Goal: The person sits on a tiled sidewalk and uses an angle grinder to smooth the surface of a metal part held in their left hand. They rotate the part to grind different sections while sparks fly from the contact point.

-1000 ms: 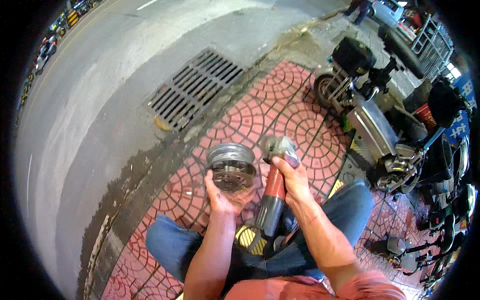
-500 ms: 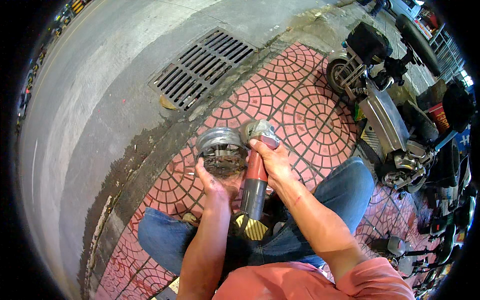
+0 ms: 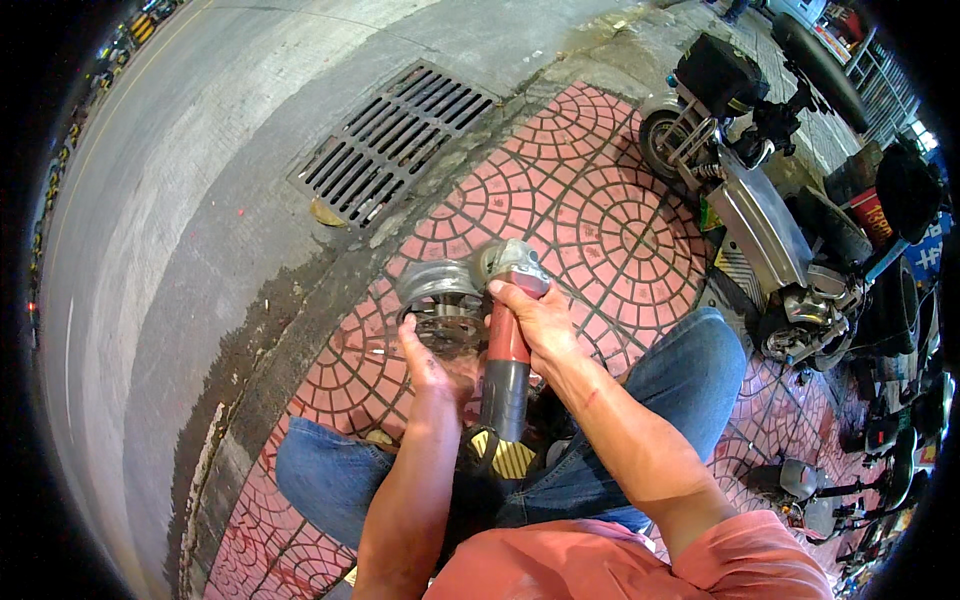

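My left hand (image 3: 436, 368) is closed around the lower side of a small metal wheel rim (image 3: 440, 279), its thumb up along the left edge. The rim's outer band is bare and silvery, while its dark inside looks dirty. Wrapped around the red body of an angle grinder (image 3: 508, 335), my right hand (image 3: 540, 318) has its thumb on top near the metal head. The grinder's disc (image 3: 488, 262) meets or nearly meets the rim's right edge; contact is hard to make out. The tool's black rear end points back toward my lap.
Pink patterned paving (image 3: 625, 225) lies under my crossed legs. A kerb and a drain grate (image 3: 395, 140) are ahead to the left, beside the grey road. To the right stands a partly stripped electric scooter (image 3: 755, 220), with more scooter parts (image 3: 800, 480) behind it.
The rim has turned slightly in my left hand, and its band looks more blurred. The grinder has shifted a little to the left, still in my right hand.
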Demonstrator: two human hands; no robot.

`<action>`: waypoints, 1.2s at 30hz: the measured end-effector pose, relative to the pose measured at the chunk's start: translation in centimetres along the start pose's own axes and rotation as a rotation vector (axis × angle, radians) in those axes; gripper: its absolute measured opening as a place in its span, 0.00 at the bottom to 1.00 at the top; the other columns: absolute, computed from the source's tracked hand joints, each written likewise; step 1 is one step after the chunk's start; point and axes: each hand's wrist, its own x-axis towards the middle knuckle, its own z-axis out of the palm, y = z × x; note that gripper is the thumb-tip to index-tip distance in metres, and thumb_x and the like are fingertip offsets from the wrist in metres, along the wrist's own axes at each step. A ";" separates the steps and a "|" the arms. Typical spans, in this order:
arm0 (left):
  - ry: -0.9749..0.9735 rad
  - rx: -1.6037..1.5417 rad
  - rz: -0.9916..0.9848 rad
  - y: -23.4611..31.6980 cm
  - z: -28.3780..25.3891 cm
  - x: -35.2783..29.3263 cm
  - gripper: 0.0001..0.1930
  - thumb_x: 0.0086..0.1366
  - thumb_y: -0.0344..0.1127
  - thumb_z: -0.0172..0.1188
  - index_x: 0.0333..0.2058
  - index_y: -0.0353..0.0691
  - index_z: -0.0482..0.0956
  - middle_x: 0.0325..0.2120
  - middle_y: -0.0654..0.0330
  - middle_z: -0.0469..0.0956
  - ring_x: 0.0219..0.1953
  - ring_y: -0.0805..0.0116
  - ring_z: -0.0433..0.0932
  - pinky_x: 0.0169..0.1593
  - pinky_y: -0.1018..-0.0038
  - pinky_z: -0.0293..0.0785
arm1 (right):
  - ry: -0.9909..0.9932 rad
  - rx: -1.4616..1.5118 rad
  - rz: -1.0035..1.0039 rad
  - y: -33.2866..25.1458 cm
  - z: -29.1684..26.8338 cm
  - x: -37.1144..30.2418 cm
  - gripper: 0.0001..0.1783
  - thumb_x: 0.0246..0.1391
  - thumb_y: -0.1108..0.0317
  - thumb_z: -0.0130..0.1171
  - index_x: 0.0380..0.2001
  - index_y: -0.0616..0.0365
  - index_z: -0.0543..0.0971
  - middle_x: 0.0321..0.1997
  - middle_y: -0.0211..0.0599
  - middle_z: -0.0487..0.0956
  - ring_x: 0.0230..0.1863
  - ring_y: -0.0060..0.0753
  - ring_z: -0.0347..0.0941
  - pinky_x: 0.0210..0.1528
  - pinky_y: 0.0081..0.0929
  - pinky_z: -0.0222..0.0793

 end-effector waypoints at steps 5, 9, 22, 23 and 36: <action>0.075 0.092 -0.033 -0.3 -0.3 -0.2 0.38 0.74 0.72 0.52 0.63 0.43 0.78 0.48 0.50 0.87 0.51 0.47 0.87 0.52 0.42 0.86 | 0.021 -0.051 0.016 -0.3 0.5 -0.4 0.24 0.61 0.67 0.81 0.52 0.61 0.78 0.38 0.41 0.83 0.29 0.37 0.84 0.28 0.38 0.84; -0.006 0.109 0.068 -0.5 -3.6 2.2 0.33 0.74 0.63 0.61 0.63 0.42 0.75 0.49 0.49 0.85 0.50 0.49 0.86 0.49 0.46 0.88 | 0.044 -0.074 -0.011 0.1 1.4 -0.8 0.24 0.61 0.66 0.81 0.52 0.61 0.77 0.36 0.40 0.83 0.28 0.36 0.84 0.27 0.37 0.84; 0.286 0.919 0.895 -2.3 -4.8 3.2 0.43 0.66 0.32 0.77 0.71 0.30 0.59 0.60 0.43 0.75 0.55 0.55 0.82 0.58 0.60 0.84 | -0.005 -0.208 -0.097 1.9 1.2 0.8 0.30 0.57 0.67 0.83 0.57 0.62 0.78 0.45 0.36 0.86 0.39 0.30 0.83 0.43 0.33 0.83; 0.305 0.884 0.879 -2.0 -5.2 3.4 0.41 0.67 0.33 0.76 0.71 0.30 0.61 0.61 0.43 0.76 0.55 0.54 0.83 0.58 0.59 0.84 | -0.021 -0.175 -0.108 2.2 1.4 0.9 0.30 0.57 0.67 0.83 0.57 0.63 0.78 0.45 0.36 0.86 0.40 0.30 0.83 0.45 0.33 0.83; -0.053 0.216 0.091 0.0 -1.5 1.9 0.36 0.75 0.71 0.54 0.67 0.51 0.79 0.58 0.56 0.85 0.58 0.52 0.86 0.59 0.40 0.83 | 0.077 -0.372 -0.240 1.7 -0.9 0.6 0.40 0.55 0.67 0.83 0.66 0.65 0.73 0.52 0.40 0.86 0.50 0.32 0.84 0.56 0.34 0.82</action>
